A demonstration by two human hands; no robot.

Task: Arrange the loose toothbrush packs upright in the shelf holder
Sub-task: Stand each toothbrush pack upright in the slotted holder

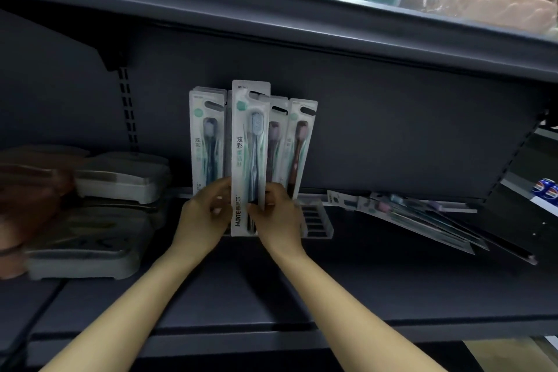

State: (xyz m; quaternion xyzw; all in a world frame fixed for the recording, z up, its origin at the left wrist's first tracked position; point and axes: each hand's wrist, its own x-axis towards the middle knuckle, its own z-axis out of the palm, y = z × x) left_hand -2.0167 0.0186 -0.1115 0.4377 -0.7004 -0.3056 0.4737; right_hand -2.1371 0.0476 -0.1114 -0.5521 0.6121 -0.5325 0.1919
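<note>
Left hand and right hand both pinched the lower edges of one toothbrush pack, held upright in front of the packs already standing in the clear slotted holder. Loose packs lay flat on the shelf to the right. Best move, I'd say: keep it vertical, align bottom edge over a free slot, push straight down.

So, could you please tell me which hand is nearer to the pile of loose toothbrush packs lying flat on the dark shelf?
Right. The right hand is nearer the pile; the left hand is farther left.
</note>
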